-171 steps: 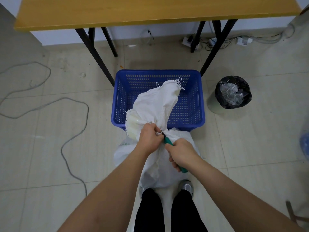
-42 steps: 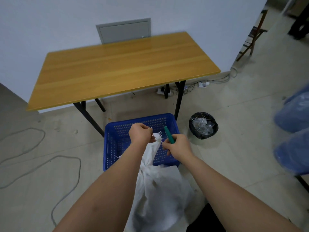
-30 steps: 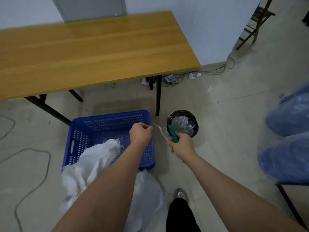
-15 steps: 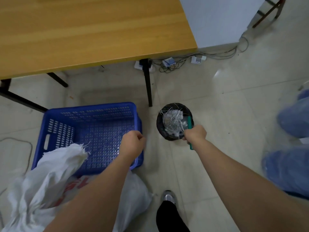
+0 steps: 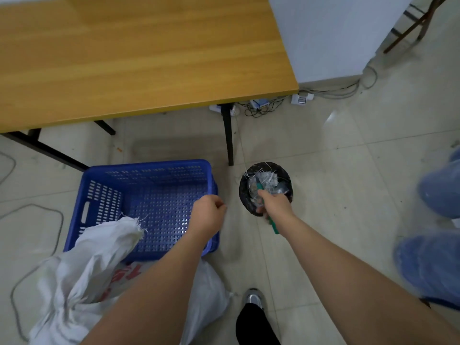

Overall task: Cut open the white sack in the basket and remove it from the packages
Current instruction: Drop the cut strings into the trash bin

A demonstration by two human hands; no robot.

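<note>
The white sack (image 5: pixel 92 267) lies half out of the blue basket (image 5: pixel 146 195), its frayed mouth over the near rim and its body on the floor. The left hand (image 5: pixel 207 216) hovers over the basket's right edge with fingers (image 5: pixel 220 207) curled into a loose fist, and I cannot tell if they pinch something. The right hand (image 5: pixel 273 204) has its fingers wrapped around a green-handled cutter (image 5: pixel 272 224) and, compared with half a second ago, now reaches over the black waste bin (image 5: pixel 265 188) rather than beside it.
</note>
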